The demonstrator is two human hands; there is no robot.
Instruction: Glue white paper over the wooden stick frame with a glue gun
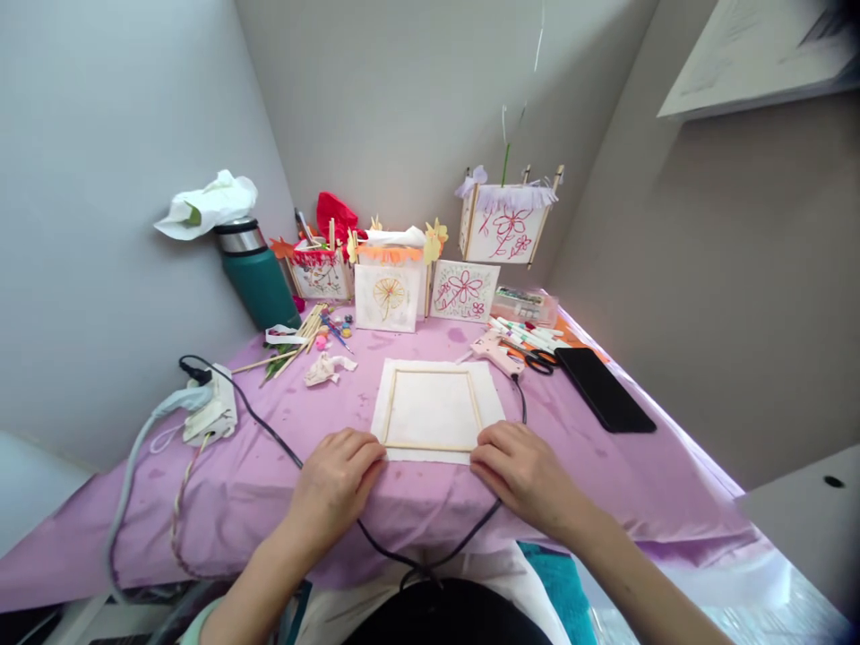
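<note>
A white paper sheet (430, 403) lies flat on the table in front of me, with a square frame of thin wooden sticks (430, 446) on top of it. My left hand (346, 475) pinches the near left corner of the sheet, fingers close together beside the frame's corner. At the near right corner my right hand (520, 470) does the same, its thumb and fingers closed on the paper edge by the stick's end. The fingertips partly hide both corners.
Beyond the sheet stand decorated paper lanterns (390, 296). A pink glue gun (495, 353), scissors (537, 360), markers (524, 333) and a black phone (605, 390) lie to the right. Leftward are a green bottle (259, 282), wooden sticks (305, 336), crumpled paper (326, 369) and a power strip (213, 408).
</note>
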